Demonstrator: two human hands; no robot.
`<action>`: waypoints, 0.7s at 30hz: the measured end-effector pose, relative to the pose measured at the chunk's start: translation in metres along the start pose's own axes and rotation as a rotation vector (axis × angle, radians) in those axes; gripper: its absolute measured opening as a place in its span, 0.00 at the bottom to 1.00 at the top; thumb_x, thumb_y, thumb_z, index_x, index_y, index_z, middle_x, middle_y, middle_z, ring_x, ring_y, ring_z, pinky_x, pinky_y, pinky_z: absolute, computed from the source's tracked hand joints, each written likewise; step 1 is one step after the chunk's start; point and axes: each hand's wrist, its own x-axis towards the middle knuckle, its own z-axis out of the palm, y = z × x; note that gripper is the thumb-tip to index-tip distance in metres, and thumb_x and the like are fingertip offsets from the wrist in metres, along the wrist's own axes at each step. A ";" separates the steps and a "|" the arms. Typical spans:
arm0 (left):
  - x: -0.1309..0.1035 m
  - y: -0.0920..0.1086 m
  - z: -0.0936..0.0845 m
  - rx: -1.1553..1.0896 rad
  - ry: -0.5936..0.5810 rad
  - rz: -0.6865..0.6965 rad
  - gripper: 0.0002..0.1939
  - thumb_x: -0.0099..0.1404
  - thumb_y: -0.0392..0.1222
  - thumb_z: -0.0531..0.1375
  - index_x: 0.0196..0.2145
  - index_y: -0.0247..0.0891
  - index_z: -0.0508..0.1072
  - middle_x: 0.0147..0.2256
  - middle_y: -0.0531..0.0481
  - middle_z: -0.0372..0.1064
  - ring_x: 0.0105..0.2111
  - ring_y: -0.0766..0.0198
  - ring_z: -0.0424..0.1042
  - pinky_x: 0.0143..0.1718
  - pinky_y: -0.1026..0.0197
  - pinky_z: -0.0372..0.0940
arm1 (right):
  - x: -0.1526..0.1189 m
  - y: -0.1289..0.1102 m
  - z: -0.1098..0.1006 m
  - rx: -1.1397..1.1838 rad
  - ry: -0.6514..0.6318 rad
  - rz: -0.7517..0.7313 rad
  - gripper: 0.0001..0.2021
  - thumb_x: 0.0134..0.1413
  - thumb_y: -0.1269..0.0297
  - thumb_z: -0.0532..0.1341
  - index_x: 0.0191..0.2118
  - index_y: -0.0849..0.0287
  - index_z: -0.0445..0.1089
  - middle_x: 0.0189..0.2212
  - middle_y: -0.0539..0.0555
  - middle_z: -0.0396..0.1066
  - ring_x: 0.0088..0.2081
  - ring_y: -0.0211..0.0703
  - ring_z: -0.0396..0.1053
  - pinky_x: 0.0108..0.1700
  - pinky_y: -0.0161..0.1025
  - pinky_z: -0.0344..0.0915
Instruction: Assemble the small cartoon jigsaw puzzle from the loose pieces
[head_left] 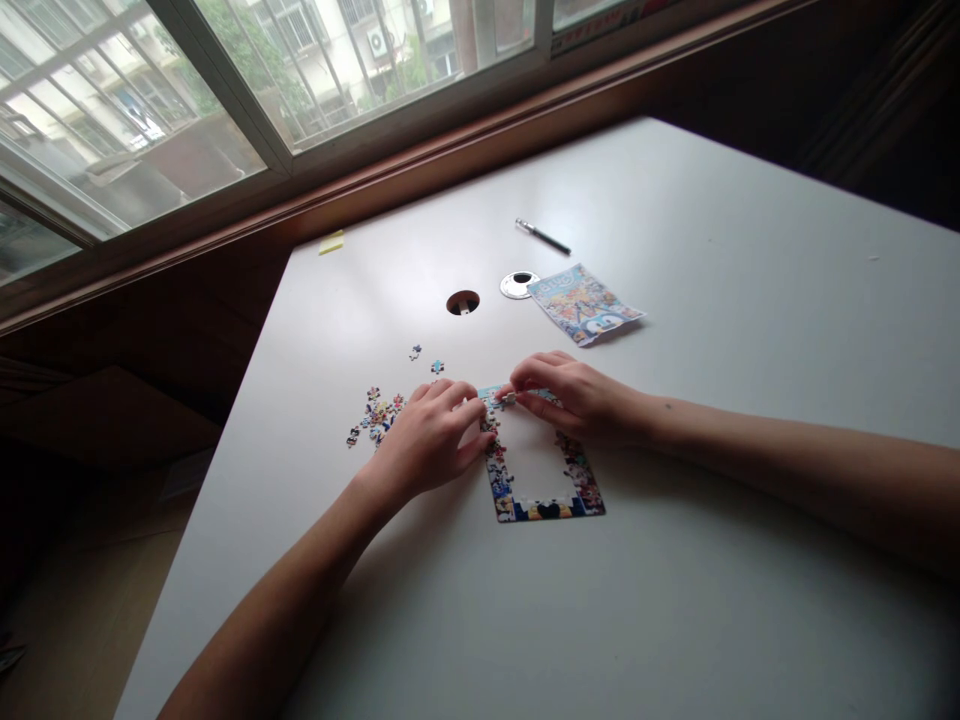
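A jigsaw puzzle border [589, 490] lies flat on the white table, its middle showing bare tabletop. My right hand [566, 393] is over its far edge, thumb and fingertips pinching a small puzzle piece [509, 398] just above the upper left corner. On the left side of the border rests my left hand [435, 430], fingers bent and thumb apart from them, with no piece visible in its grasp. Loose puzzle pieces [377, 420] are heaped beside and partly behind the left hand. Two single pieces, one of them light blue [437, 367], lie farther back.
A printed picture sheet [585, 305] with a curled edge lies beyond my right hand, touching a round metal cover [517, 285]. Left of that is a cable hole [463, 303]. A pen [543, 236] and a yellow slip [331, 242] lie toward the window side.
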 end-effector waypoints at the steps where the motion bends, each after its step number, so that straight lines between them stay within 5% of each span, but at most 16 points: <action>1: 0.000 -0.001 0.000 -0.013 0.003 -0.007 0.08 0.68 0.44 0.59 0.41 0.38 0.71 0.45 0.44 0.70 0.46 0.55 0.67 0.46 0.52 0.63 | 0.000 0.000 0.000 0.000 -0.002 0.001 0.05 0.63 0.63 0.56 0.42 0.57 0.66 0.36 0.57 0.72 0.40 0.47 0.67 0.45 0.45 0.63; 21: 0.000 -0.003 0.016 -0.240 0.196 -0.091 0.05 0.66 0.39 0.61 0.37 0.43 0.79 0.39 0.49 0.75 0.40 0.59 0.70 0.45 0.53 0.65 | 0.001 -0.002 -0.001 0.000 -0.012 0.005 0.06 0.64 0.63 0.56 0.42 0.57 0.66 0.36 0.57 0.71 0.40 0.47 0.67 0.44 0.45 0.64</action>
